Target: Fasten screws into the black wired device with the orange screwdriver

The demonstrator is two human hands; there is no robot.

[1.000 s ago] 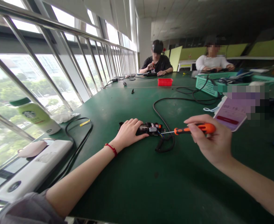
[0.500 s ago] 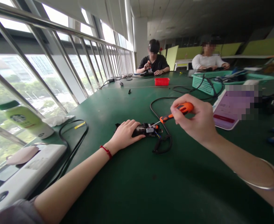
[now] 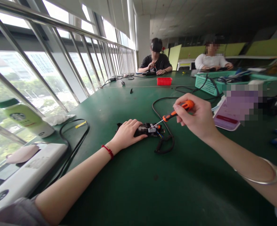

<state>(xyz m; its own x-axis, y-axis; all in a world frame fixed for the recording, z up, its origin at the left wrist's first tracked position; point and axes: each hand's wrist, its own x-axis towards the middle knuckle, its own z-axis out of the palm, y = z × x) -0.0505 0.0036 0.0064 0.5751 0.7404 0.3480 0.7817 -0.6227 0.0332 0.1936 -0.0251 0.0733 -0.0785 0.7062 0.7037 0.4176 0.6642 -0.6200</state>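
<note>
A small opened black electronic device (image 3: 150, 129) with exposed parts and coloured wires lies on the green table (image 3: 140, 188). My left hand (image 3: 126, 134) rests on its left end, fingers curled over it, pressing it down. My right hand (image 3: 196, 116) grips an orange-handled screwdriver (image 3: 176, 112), tilted down to the left. Its metal tip touches the exposed top of the device. A black cable (image 3: 163, 121) loops away from the device toward the back.
A white power bank (image 3: 22, 175), a pink pad and a green-capped bottle (image 3: 26, 117) sit at the left by the window railing. A phone (image 3: 228, 117) lies to the right, a teal basket (image 3: 210, 83) and red tray (image 3: 164, 81) behind. Two other people sit at the far end.
My right hand rose and moved left, tipping the screwdriver from level to slanted, so its tip now sits on the device. My left hand stayed on the device.
</note>
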